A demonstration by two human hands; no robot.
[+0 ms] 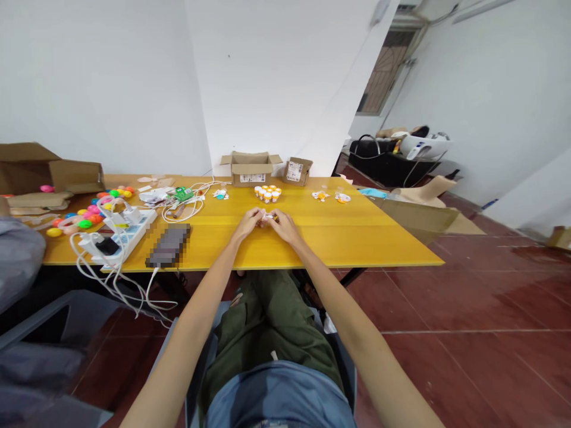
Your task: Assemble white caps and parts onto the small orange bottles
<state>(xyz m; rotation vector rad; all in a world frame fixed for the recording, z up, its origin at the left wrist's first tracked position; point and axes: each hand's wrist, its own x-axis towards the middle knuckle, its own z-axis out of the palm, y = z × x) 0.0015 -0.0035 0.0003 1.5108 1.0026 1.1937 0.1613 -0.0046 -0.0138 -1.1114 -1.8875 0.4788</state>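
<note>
Both of my hands meet over the middle of the yellow table (357,238). My left hand (250,222) and my right hand (284,226) pinch a small whitish-pink piece (267,219) between their fingertips; its kind is too small to make out. Just beyond my fingers stands a cluster of small orange-and-white capsules or cups (267,193). To the right of that cluster lie a pile of orange and white bits (320,195) and another small pile (342,198). A little pile with teal and white pieces (220,194) is to the left.
An open cardboard box (250,169) and a smaller box (298,171) stand against the wall. On the left are a power strip (129,238) with white cables, a phone (168,245), colourful plastic balls (91,211) and a large carton (75,176). Another person's sleeve (18,255) shows at far left.
</note>
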